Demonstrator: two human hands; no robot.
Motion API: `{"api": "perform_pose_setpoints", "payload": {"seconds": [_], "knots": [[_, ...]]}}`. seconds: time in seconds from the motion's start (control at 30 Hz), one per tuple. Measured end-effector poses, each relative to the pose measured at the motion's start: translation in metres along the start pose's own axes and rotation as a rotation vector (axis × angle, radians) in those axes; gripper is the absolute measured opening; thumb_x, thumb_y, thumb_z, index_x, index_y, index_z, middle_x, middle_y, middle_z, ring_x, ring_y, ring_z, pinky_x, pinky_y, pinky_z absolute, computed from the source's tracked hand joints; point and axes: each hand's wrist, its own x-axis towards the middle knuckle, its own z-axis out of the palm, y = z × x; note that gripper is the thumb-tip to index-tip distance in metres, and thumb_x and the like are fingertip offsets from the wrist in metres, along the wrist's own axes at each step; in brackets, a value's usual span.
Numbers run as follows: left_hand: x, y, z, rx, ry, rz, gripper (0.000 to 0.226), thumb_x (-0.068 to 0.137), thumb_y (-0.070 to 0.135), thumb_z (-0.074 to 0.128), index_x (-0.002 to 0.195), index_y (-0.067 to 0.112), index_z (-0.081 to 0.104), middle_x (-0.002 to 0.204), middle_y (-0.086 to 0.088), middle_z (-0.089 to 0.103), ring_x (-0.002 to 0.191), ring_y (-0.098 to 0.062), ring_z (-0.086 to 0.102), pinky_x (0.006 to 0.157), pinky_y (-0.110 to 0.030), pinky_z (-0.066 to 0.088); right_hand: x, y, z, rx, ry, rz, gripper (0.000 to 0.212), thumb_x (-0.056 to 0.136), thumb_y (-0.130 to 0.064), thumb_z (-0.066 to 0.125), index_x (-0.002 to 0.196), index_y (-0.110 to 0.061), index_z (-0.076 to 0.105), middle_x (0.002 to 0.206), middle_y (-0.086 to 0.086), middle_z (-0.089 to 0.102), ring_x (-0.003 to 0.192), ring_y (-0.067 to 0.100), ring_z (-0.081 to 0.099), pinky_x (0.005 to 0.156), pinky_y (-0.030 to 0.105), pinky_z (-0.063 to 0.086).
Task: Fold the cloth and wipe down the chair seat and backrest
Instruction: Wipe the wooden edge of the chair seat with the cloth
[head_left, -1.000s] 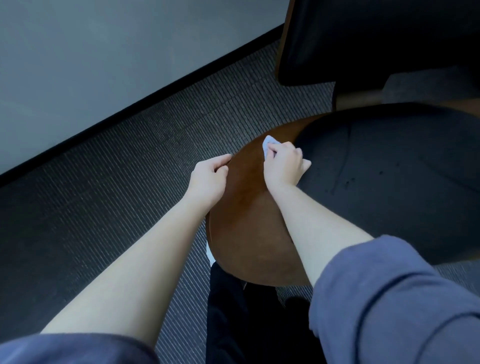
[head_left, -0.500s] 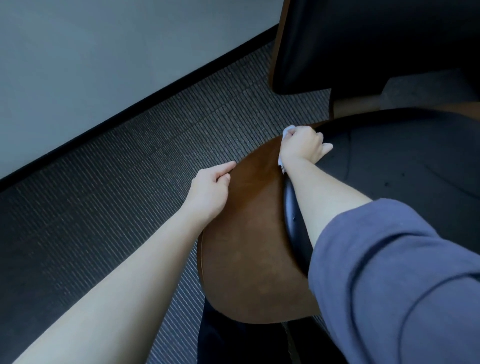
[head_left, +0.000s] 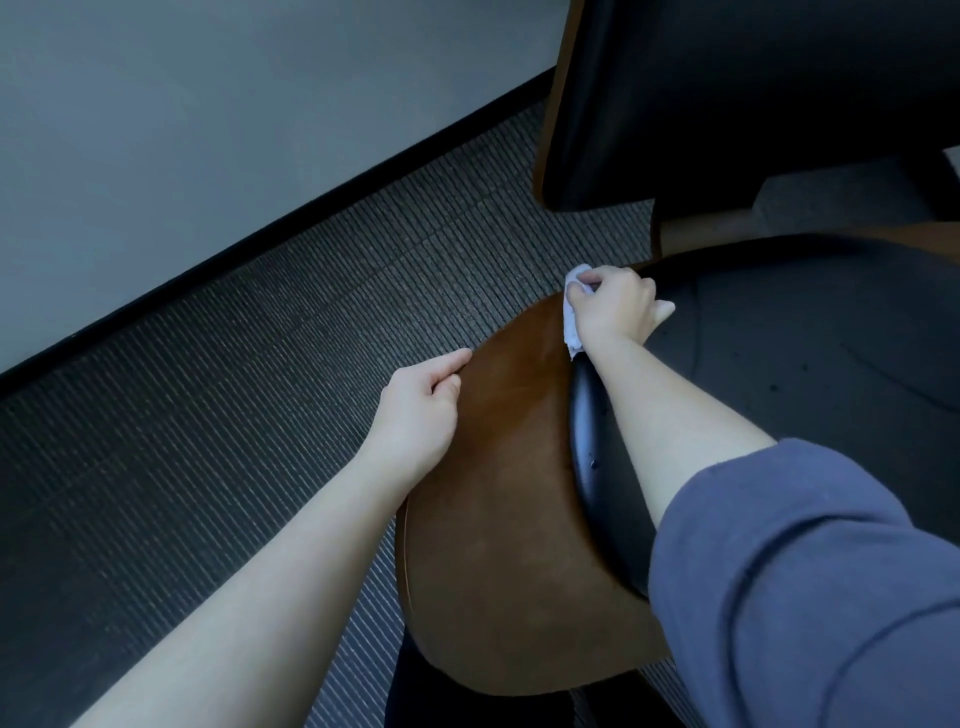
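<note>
The chair has a brown wooden shell (head_left: 498, 519) round a black padded seat (head_left: 810, 364) and a black backrest (head_left: 727, 93) at the upper right. My right hand (head_left: 615, 306) grips a small white cloth (head_left: 571, 325) and presses it on the far left edge of the seat, where shell and cushion meet. Most of the cloth is hidden under that hand. My left hand (head_left: 418, 415) rests against the shell's left rim with its fingers loosely curled and nothing in it.
Dark ribbed carpet (head_left: 260, 415) covers the floor to the left of the chair. A pale wall (head_left: 208, 130) with a black skirting strip runs diagonally across the upper left. My dark trouser leg (head_left: 441, 701) is below the seat's front.
My right hand has slid the cloth along the seat's left edge, away from me toward the backrest. My left hand stays on the shell's rim. The camera has moved closer.
</note>
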Motion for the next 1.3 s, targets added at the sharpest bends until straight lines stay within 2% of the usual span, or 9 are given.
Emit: {"api": "perform_pose_setpoints", "payload": {"seconds": [0.13,0.27,0.37,0.53,0.67,0.87,1.07,1.23,1.3], "knots": [[0.001,-0.001,0.0,0.009,0.003,-0.003,0.037,0.103,0.011,0.043,0.135,0.022,0.059,0.14,0.008,0.055,0.134,-0.007,0.044,0.113,-0.022,0.03,-0.006,-0.003,0.001,-0.027,0.013,-0.002,0.021,0.09,-0.037,0.058,0.105,-0.029,0.071,0.098,-0.002,0.068,0.098,0.02,0.05,0.081,0.036,0.024],[0.0,0.0,0.001,0.002,0.003,0.0,0.037,0.103,0.011,0.043,0.135,0.022,0.059,0.14,0.008,0.054,0.135,-0.008,0.043,0.116,-0.026,0.03,-0.01,0.001,-0.003,-0.117,0.007,-0.059,0.023,0.091,-0.038,0.055,0.105,-0.028,0.071,0.096,-0.003,0.068,0.099,0.02,0.047,0.085,0.038,0.028],[0.001,-0.001,0.001,-0.006,0.002,-0.012,0.037,0.103,0.011,0.043,0.135,0.022,0.059,0.141,0.007,0.054,0.135,-0.009,0.044,0.117,-0.03,0.031,-0.025,-0.005,-0.008,-0.048,-0.004,-0.034,0.021,0.091,-0.036,0.056,0.103,-0.027,0.071,0.097,-0.004,0.067,0.097,0.019,0.049,0.082,0.036,0.026],[-0.002,0.003,0.001,-0.025,0.0,-0.033,0.036,0.103,0.011,0.044,0.134,0.021,0.06,0.14,0.005,0.056,0.132,-0.011,0.048,0.115,-0.032,0.036,-0.086,0.016,-0.021,0.082,-0.089,-0.203,0.016,0.09,-0.033,0.059,0.097,-0.027,0.072,0.095,-0.008,0.064,0.092,0.016,0.05,0.076,0.032,0.023],[-0.003,0.005,0.0,-0.02,0.007,-0.041,0.036,0.103,0.012,0.043,0.134,0.023,0.06,0.139,0.005,0.057,0.131,-0.012,0.05,0.113,-0.032,0.038,-0.086,0.02,-0.02,0.134,-0.125,-0.278,0.014,0.093,-0.025,0.059,0.099,-0.024,0.072,0.103,-0.007,0.064,0.093,0.016,0.052,0.075,0.03,0.022],[-0.004,0.006,0.001,0.047,0.022,-0.016,0.037,0.104,0.011,0.042,0.135,0.02,0.059,0.14,0.004,0.055,0.132,-0.011,0.047,0.112,-0.025,0.035,-0.115,0.015,-0.025,0.231,-0.125,-0.24,0.013,0.093,-0.014,0.058,0.089,-0.019,0.07,0.096,-0.004,0.063,0.083,0.017,0.057,0.078,0.031,0.031],[-0.017,0.006,-0.002,0.09,0.04,-0.006,0.035,0.104,0.021,0.043,0.135,0.023,0.058,0.139,0.003,0.055,0.132,-0.015,0.048,0.114,-0.035,0.036,-0.153,0.031,-0.04,0.147,-0.133,-0.259,0.015,0.094,-0.013,0.057,0.085,-0.018,0.068,0.089,-0.002,0.062,0.076,0.019,0.056,0.076,0.034,0.034],[-0.037,-0.002,-0.002,0.11,0.119,-0.003,0.036,0.105,0.025,0.04,0.14,0.022,0.05,0.142,0.004,0.051,0.132,-0.012,0.044,0.105,-0.023,0.032,-0.142,0.013,-0.033,0.173,-0.11,-0.142,0.016,0.095,-0.012,0.054,0.086,-0.017,0.066,0.089,-0.002,0.06,0.076,0.018,0.055,0.076,0.031,0.034],[-0.046,-0.005,-0.001,0.083,0.139,0.014,0.036,0.106,0.025,0.039,0.139,0.023,0.052,0.139,0.007,0.052,0.128,-0.007,0.045,0.102,-0.021,0.031,-0.165,0.027,-0.036,0.19,-0.132,-0.162,0.021,0.095,-0.012,0.051,0.077,-0.019,0.06,0.083,-0.005,0.056,0.073,0.016,0.052,0.077,0.033,0.036]]}}
